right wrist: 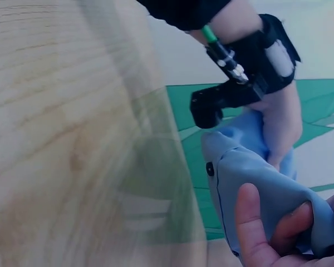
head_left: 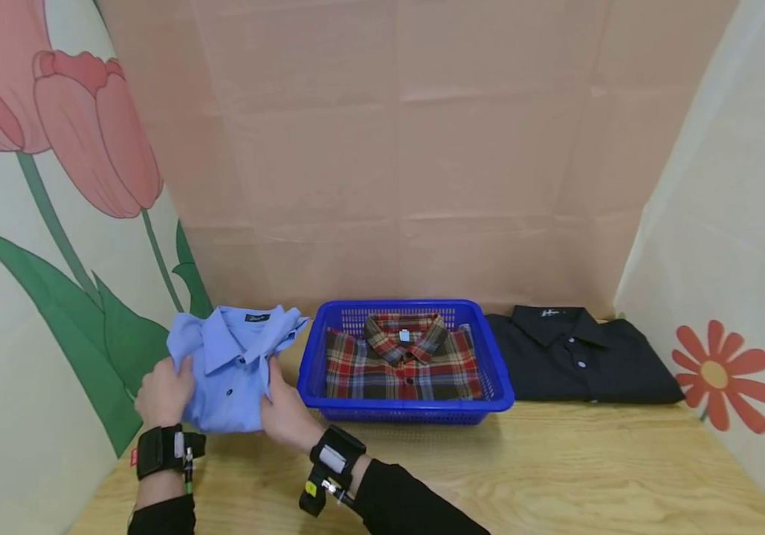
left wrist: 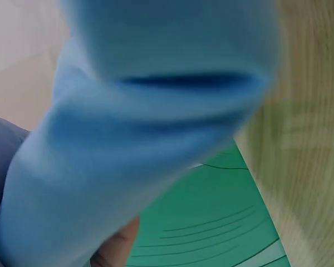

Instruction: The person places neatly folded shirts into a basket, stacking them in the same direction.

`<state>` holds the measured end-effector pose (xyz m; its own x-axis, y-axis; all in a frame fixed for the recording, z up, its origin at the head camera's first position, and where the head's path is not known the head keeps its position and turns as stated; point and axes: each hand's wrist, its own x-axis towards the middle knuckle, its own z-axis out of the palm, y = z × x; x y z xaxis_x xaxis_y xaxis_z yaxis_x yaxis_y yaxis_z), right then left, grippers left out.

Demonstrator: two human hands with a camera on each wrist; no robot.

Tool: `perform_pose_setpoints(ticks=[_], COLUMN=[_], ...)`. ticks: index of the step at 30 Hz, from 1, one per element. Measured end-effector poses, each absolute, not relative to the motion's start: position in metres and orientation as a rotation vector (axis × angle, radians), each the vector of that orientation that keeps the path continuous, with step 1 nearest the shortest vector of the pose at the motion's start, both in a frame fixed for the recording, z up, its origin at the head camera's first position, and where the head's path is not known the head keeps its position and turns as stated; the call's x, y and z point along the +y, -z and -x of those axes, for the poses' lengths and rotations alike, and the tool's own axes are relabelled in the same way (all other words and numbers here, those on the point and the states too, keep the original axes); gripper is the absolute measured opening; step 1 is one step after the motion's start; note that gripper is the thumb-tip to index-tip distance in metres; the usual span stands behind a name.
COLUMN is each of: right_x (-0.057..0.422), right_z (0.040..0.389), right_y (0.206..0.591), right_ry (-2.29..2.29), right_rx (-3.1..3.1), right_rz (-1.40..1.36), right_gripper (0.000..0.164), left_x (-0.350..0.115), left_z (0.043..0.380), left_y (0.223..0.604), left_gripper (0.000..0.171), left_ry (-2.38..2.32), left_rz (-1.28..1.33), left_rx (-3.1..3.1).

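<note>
A folded light blue shirt [head_left: 235, 371] with dark buttons is held up at the left of the table, its collar toward the back wall. My left hand [head_left: 165, 394] grips its left side, thumb in front. On the opposite side my right hand [head_left: 287, 412] holds the shirt's edge, with the thumb on the front and fingers behind. Folded blue cloth [left wrist: 111, 156] fills much of the left wrist view. In the right wrist view, the right hand's fingers [right wrist: 253, 222] show around the shirt's lower edge.
Right of the blue shirt stands a blue plastic basket [head_left: 409, 407] with a folded plaid shirt [head_left: 402, 364] inside. Beyond it lies a folded black shirt [head_left: 583, 364]. A wooden table [head_left: 556, 461] carries everything, with a brown backdrop [head_left: 395, 148] behind and flower-printed sheets at both sides.
</note>
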<state>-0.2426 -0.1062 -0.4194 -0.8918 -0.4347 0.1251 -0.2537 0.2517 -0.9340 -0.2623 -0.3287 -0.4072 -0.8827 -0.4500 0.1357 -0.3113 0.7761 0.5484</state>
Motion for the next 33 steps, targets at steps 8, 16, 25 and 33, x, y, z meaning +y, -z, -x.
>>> perform_pose_setpoints(ticks=[8, 16, 25, 33], right_x=[-0.1, -0.09, -0.08, -0.075], right_z=[0.248, 0.255, 0.262, 0.272], right_y=[0.416, 0.413, 0.41, 0.411], right_ry=[1.803, 1.889, 1.832, 1.992], right_rx=[2.291, 2.275, 2.649, 2.658], right_rz=[0.638, 0.666, 0.632, 0.428], right_gripper=[0.066, 0.061, 0.03, 0.023], left_x=[-0.322, -0.315, -0.303, -0.296], left_z=[0.262, 0.261, 0.264, 0.268], left_y=[0.403, 0.399, 0.394, 0.396], left_gripper=[0.056, 0.054, 0.053, 0.053], left_ry=[0.77, 0.771, 0.759, 0.747], left_rz=[-0.547, -0.518, -0.408, -0.327], left_rx=[-2.626, -2.565, -2.472, -2.447])
